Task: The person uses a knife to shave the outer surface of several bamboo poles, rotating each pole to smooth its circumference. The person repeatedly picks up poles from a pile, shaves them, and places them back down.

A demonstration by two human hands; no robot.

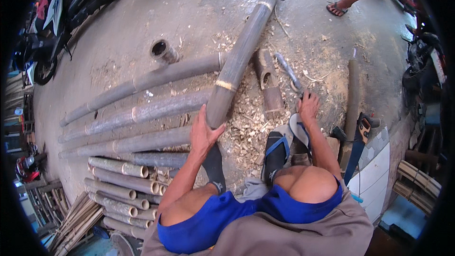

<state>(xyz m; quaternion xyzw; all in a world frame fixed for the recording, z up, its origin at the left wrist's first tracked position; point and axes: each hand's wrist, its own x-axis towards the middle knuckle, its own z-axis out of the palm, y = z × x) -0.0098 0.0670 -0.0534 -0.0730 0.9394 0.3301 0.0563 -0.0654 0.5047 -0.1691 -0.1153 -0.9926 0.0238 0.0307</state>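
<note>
A long, thick grey-brown bamboo pole (246,42) runs from between my legs up to the far edge. My left hand (204,133) is closed around its near end, thumb and fingers on either side. To the right, my right hand (309,105) curls low at the near end of a grey rod-like tool (285,68) with a pale ring. Its exact kind is unclear, and my fingers partly hide that end. Between the pole and the tool lies a short bamboo piece (268,77) with a notch cut in its side.
Several bamboo poles (147,113) lie on the left, above stacked short bamboo lengths (116,166). Pale wood chips (246,135) cover the concrete floor. A handsaw (359,144) leans at right. A bamboo stub (163,52) lies farther off; another person's sandalled foot (337,8) and a motorcycle (61,14) are beyond.
</note>
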